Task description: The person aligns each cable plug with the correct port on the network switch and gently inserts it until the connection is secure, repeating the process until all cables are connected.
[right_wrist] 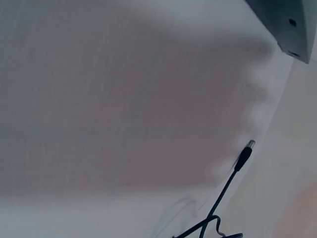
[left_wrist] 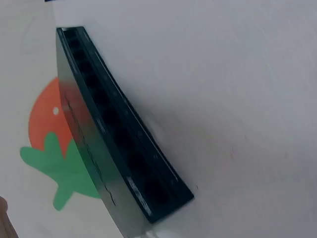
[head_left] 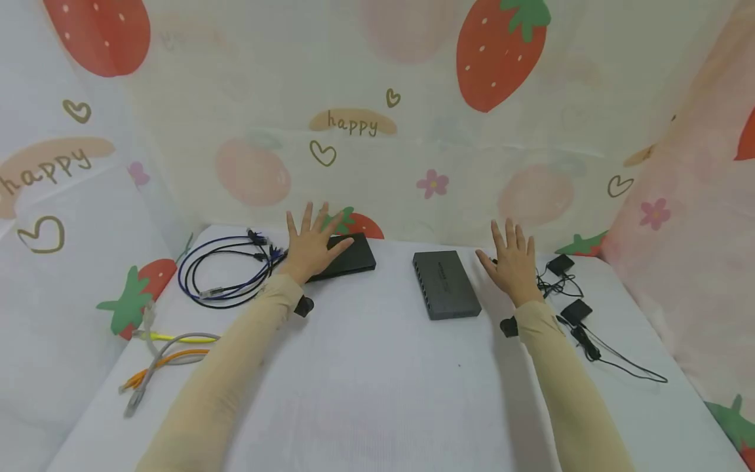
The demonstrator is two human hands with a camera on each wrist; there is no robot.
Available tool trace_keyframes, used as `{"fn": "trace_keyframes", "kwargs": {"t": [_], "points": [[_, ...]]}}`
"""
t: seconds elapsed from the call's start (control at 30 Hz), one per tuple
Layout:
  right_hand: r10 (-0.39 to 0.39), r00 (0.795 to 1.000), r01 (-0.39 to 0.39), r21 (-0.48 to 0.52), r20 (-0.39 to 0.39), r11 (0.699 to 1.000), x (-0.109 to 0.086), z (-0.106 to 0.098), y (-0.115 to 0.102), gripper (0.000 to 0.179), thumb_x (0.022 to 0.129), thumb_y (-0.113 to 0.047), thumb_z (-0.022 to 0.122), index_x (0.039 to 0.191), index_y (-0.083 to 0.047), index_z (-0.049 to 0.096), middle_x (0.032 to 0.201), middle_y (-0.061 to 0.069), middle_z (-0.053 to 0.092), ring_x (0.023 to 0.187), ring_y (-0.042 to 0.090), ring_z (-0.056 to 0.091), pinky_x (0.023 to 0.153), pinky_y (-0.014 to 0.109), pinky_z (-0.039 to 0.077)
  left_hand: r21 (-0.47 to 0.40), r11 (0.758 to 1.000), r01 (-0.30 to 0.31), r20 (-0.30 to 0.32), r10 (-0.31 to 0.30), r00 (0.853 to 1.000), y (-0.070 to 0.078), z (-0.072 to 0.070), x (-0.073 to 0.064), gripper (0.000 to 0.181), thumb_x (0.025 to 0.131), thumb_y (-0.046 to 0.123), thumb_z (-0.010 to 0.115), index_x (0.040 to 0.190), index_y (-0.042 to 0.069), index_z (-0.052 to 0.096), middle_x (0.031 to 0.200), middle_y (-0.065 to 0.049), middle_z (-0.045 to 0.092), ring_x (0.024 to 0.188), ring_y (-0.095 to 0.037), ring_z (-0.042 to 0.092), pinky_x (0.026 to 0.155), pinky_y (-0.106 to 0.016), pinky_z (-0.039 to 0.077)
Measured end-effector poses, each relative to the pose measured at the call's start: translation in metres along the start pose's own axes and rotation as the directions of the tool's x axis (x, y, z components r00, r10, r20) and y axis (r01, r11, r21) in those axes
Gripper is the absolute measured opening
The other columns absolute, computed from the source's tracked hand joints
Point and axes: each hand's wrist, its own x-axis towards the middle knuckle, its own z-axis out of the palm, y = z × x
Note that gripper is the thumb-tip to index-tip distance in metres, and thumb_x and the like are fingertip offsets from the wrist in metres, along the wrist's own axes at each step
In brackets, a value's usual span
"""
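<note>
My left hand (head_left: pixel 312 252) is held out with spread fingers, overlapping a flat black network switch (head_left: pixel 354 254) that it partly hides. That switch (left_wrist: pixel 111 116) shows a row of dark ports along its long side in the left wrist view. My right hand (head_left: pixel 513 269) is also stretched out, fingers straight and holding nothing, between a dark grey network switch (head_left: pixel 447 285) and a power adapter (head_left: pixel 560 265) with a tangled cord. In the right wrist view a barrel plug (right_wrist: pixel 243 157) lies on the table near the corner of a switch (right_wrist: pixel 287 25).
Coiled blue and black cables (head_left: pixel 221 252) lie at the back left. Nearer on the left are yellow (head_left: pixel 189 339), orange (head_left: pixel 141 377) and grey (head_left: pixel 137 396) cables. A second power adapter (head_left: pixel 576 311) with its cord rests on the right. Strawberry-printed cloth (head_left: pixel 413 164) surrounds the white table (head_left: pixel 377 393).
</note>
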Motion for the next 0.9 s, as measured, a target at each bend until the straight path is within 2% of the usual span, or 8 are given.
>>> {"fn": "trace_keyframes", "kwargs": {"t": [0.17, 0.4, 0.53, 0.7, 0.9], "points": [[0.004, 1.0, -0.004, 0.076, 0.008, 0.997, -0.003, 0.003, -0.004, 0.073, 0.093, -0.042, 0.049, 0.149, -0.009, 0.014, 0.15, 0.025, 0.018, 0.135, 0.045, 0.019, 0.107, 0.061, 0.013, -0.03, 0.999, -0.013, 0.029, 0.014, 0.999, 0.016, 0.001, -0.004, 0.074, 0.09, 0.066, 0.032, 0.149, 0.023, 0.018, 0.156, -0.006, 0.007, 0.142, -0.033, -0.003, 0.104, -0.06, -0.016], [0.033, 0.995, -0.055, 0.247, 0.091, 0.968, -0.01, 0.003, -0.005, 0.072, 0.096, -0.038, 0.046, 0.148, -0.003, 0.01, 0.146, 0.03, 0.021, 0.133, 0.047, 0.02, 0.108, 0.058, 0.015, -0.008, 0.999, -0.032, 0.079, 0.032, 0.996, 0.038, 0.001, -0.015, 0.077, 0.09, 0.066, 0.031, 0.148, 0.017, 0.021, 0.155, -0.008, 0.012, 0.142, -0.034, 0.006, 0.107, -0.062, -0.002], [0.034, 0.99, -0.076, 0.317, 0.139, 0.945, -0.016, 0.002, -0.006, 0.065, 0.096, -0.036, 0.046, 0.145, 0.001, 0.022, 0.145, 0.029, 0.025, 0.132, 0.047, 0.023, 0.106, 0.058, 0.019, -0.054, 0.998, -0.04, 0.095, 0.045, 0.995, 0.05, 0.006, -0.02, 0.077, 0.09, 0.065, 0.034, 0.149, 0.017, 0.019, 0.155, -0.009, 0.013, 0.142, -0.032, 0.007, 0.109, -0.059, 0.001], [0.055, 0.98, -0.12, 0.347, 0.191, 0.93, -0.025, 0.008, -0.006, 0.057, 0.097, -0.038, 0.044, 0.138, 0.001, 0.038, 0.141, 0.026, 0.034, 0.13, 0.045, 0.029, 0.104, 0.057, 0.024, -0.089, 0.994, -0.069, 0.098, 0.077, 0.992, 0.067, 0.014, -0.027, 0.08, 0.088, 0.067, 0.036, 0.148, 0.016, 0.022, 0.154, -0.009, 0.016, 0.142, -0.03, 0.012, 0.11, -0.057, 0.004], [0.06, 0.969, -0.144, 0.352, 0.238, 0.925, -0.034, 0.013, -0.011, 0.053, 0.096, -0.036, 0.047, 0.134, 0.001, 0.044, 0.139, 0.027, 0.038, 0.128, 0.045, 0.031, 0.105, 0.057, 0.023, -0.126, 0.987, -0.104, 0.133, 0.121, 0.984, 0.087, 0.021, -0.036, 0.081, 0.088, 0.068, 0.032, 0.148, 0.015, 0.021, 0.153, -0.01, 0.019, 0.141, -0.029, 0.015, 0.11, -0.055, 0.009]]}}
